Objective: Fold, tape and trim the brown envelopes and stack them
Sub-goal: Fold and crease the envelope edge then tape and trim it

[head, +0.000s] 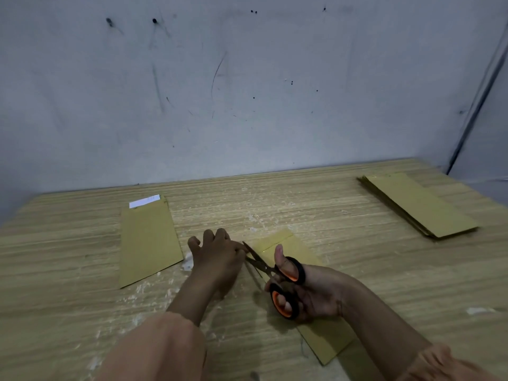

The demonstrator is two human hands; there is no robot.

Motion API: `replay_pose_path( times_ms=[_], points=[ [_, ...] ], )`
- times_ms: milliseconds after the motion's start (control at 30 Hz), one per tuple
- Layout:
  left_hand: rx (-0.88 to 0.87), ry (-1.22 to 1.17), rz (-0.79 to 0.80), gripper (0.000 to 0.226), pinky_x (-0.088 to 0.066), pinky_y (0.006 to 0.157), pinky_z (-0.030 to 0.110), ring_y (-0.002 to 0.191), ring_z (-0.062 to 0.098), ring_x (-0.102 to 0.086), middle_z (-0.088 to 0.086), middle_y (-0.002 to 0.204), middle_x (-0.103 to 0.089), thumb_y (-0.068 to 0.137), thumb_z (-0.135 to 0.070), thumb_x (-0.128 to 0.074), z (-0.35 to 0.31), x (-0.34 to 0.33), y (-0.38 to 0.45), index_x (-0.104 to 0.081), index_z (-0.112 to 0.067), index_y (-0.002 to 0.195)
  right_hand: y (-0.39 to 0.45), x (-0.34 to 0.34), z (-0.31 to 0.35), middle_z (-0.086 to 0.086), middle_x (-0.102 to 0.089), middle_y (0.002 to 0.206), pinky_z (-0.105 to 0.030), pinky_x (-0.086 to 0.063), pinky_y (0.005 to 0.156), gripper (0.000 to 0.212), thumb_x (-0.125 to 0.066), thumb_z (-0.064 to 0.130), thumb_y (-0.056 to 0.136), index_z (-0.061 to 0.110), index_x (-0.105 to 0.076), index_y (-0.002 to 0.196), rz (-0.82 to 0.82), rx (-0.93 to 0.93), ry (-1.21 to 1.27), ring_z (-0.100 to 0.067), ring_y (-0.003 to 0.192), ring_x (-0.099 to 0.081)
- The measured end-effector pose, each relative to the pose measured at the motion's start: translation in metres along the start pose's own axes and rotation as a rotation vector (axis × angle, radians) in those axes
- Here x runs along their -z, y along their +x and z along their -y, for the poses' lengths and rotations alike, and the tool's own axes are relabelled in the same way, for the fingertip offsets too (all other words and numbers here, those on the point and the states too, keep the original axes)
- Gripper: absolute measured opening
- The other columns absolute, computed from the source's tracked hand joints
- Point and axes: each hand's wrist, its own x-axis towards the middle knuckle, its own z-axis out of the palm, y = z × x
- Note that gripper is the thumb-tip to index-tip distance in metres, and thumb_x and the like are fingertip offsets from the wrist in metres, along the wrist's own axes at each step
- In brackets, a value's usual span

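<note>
Wooden table (82, 243) stands against a grey marked wall, and on its near middle the right hand (316, 292) grips the scissors (275, 273) through the orange-lined handles, blades parted at the left edge of the brown envelope (324, 336) under it. Just left, the left hand (217, 257) presses near the blade tips with curled fingers, but whether it pinches something cannot be told. The paper looks light, thin and easy to slide, so it is better held flat beside the cut; another envelope (148, 243) lies further left, and a stack (417, 207) far right.
</note>
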Motion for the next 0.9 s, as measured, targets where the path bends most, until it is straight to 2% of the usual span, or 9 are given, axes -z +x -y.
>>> replay_pose_path(
  times_ms=[100, 200, 300, 367, 467, 567, 733, 833, 900],
  points=[
    [-0.006, 0.019, 0.023, 0.036, -0.017, 0.101, 0.045, 0.12, 0.022, -0.03, -0.002, 0.119, -0.041, 0.1, -0.035, -0.028, 0.0, 0.0, 0.0, -0.061, -0.035, 0.115, -0.007, -0.001, 0.0, 0.002, -0.057, 0.06, -0.017, -0.036, 0.053, 0.074, -0.055, 0.077, 0.046, 0.014, -0.059, 0.084, 0.005, 0.021, -0.044, -0.007, 0.051, -0.054],
    [0.017, -0.063, -0.016, 0.035, -0.02, 0.1, 0.044, 0.122, 0.021, -0.032, -0.005, 0.121, -0.047, 0.1, -0.037, -0.03, 0.001, -0.001, 0.003, -0.059, -0.044, 0.117, -0.019, 0.005, 0.006, 0.0, -0.058, 0.06, -0.021, -0.044, 0.056, 0.071, -0.06, 0.068, 0.053, 0.008, -0.06, 0.091, -0.119, 0.111, -0.129, -0.01, 0.054, -0.053],
    [0.082, -0.117, -0.078, 0.034, -0.017, 0.099, 0.042, 0.126, 0.02, -0.031, -0.006, 0.128, -0.05, 0.097, -0.04, -0.037, 0.0, 0.0, 0.004, -0.055, -0.039, 0.126, -0.031, 0.024, 0.014, -0.001, -0.063, 0.071, -0.025, -0.046, 0.058, 0.063, -0.072, 0.06, 0.06, 0.008, -0.064, 0.096, -0.485, 0.115, -0.418, -0.013, 0.062, -0.058],
    [0.074, -0.047, -0.047, 0.039, -0.017, 0.1, 0.043, 0.128, 0.021, -0.03, -0.003, 0.131, -0.047, 0.094, -0.046, -0.039, -0.002, -0.002, 0.004, -0.052, -0.033, 0.129, -0.03, 0.041, 0.015, -0.005, -0.064, 0.087, -0.024, -0.043, 0.059, 0.056, -0.074, 0.056, 0.069, 0.01, -0.062, 0.099, -0.753, 0.041, -0.722, -0.017, 0.074, -0.059],
    [0.055, 0.013, -0.018, 0.041, -0.021, 0.099, 0.043, 0.127, 0.023, -0.031, -0.002, 0.131, -0.046, 0.093, -0.052, -0.042, -0.005, -0.004, 0.005, -0.054, -0.031, 0.126, -0.025, 0.058, 0.014, -0.003, -0.055, 0.087, -0.022, -0.031, 0.048, 0.042, -0.068, 0.048, 0.078, 0.013, -0.055, 0.096, -0.951, -0.043, -1.029, -0.02, 0.081, -0.054],
    [0.057, -0.027, -0.034, 0.035, -0.022, 0.097, 0.041, 0.126, 0.023, -0.032, -0.004, 0.128, -0.047, 0.093, -0.049, -0.045, -0.008, -0.004, 0.007, -0.057, -0.034, 0.122, -0.024, 0.068, 0.021, -0.004, -0.055, 0.09, -0.02, -0.034, 0.051, 0.031, -0.069, 0.036, 0.08, 0.013, -0.053, 0.094, -1.004, -0.084, -1.118, -0.021, 0.089, -0.057],
    [0.086, -0.073, -0.033, 0.029, -0.023, 0.094, 0.041, 0.123, 0.022, -0.035, -0.006, 0.126, -0.051, 0.098, -0.037, -0.041, -0.011, -0.005, 0.01, -0.058, -0.039, 0.121, -0.025, 0.067, 0.033, -0.006, -0.058, 0.113, -0.025, -0.039, 0.07, 0.022, -0.059, 0.017, 0.09, 0.011, -0.056, 0.111, -1.109, -0.164, -1.221, -0.021, 0.109, -0.057],
    [0.095, -0.103, -0.092, 0.033, -0.022, 0.095, 0.04, 0.124, 0.02, -0.036, -0.007, 0.126, -0.052, 0.1, -0.029, -0.035, -0.011, -0.005, 0.009, -0.056, -0.038, 0.124, -0.007, 0.058, 0.035, -0.008, -0.058, 0.122, -0.027, -0.044, 0.077, 0.024, -0.049, 0.014, 0.094, 0.008, -0.058, 0.116, -1.067, 0.027, -1.165, -0.023, 0.114, -0.055],
    [0.105, -0.131, -0.143, 0.031, -0.021, 0.094, 0.039, 0.123, 0.019, -0.037, -0.008, 0.124, -0.054, 0.099, -0.029, -0.037, -0.013, -0.004, 0.006, -0.058, -0.037, 0.12, 0.014, 0.054, 0.035, -0.011, -0.054, 0.132, -0.032, -0.038, 0.098, 0.028, -0.046, 0.02, 0.098, 0.007, -0.06, 0.118, -0.965, 0.163, -1.113, -0.023, 0.127, -0.046]
  ],
)
